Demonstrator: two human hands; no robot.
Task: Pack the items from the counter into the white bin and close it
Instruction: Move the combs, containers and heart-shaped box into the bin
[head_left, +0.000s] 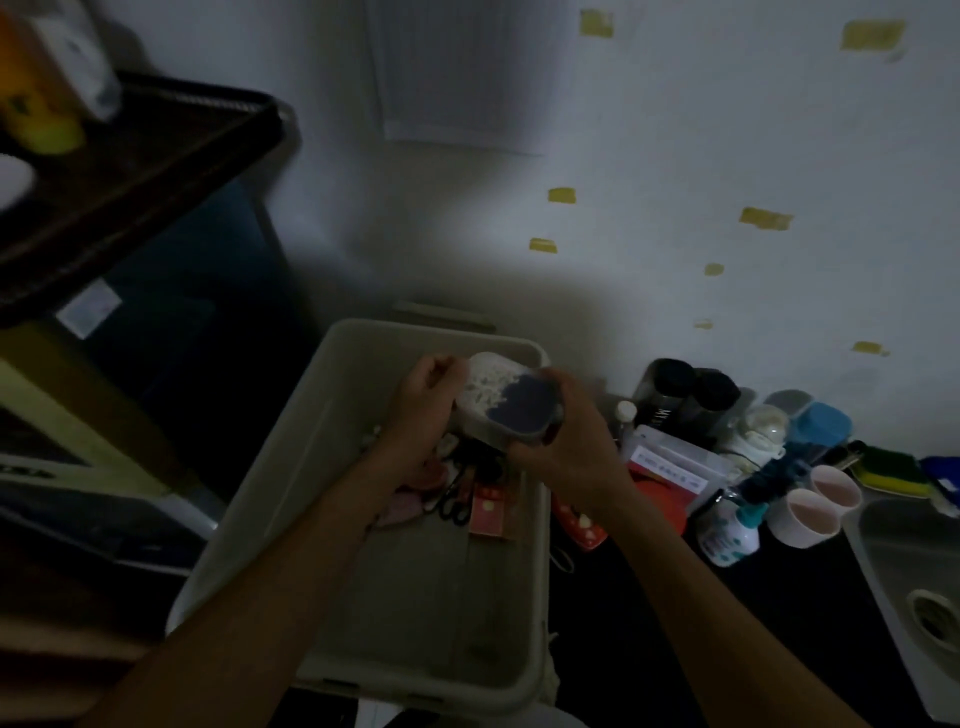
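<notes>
Head view. Nearest the lens, both forearms reach forward over the white bin, which stands open.

Grip: the left hand and right hand together hold a small clear tub. Left fingers curl on its left end; the right hand wraps its right end. I read white and dark blue contents; the picture is dim and I cannot tell more.

The tub is above the far half of the bin, clear of the floor of it.

Directly under the grip, inside the bin: black scissors and a red box, lying among other small things I cannot make out.

Right of the grip, on the dark counter: two pink cups side by side, a white bottle just beside them, and a blue-lidded container behind. Further right, a sink.
</notes>
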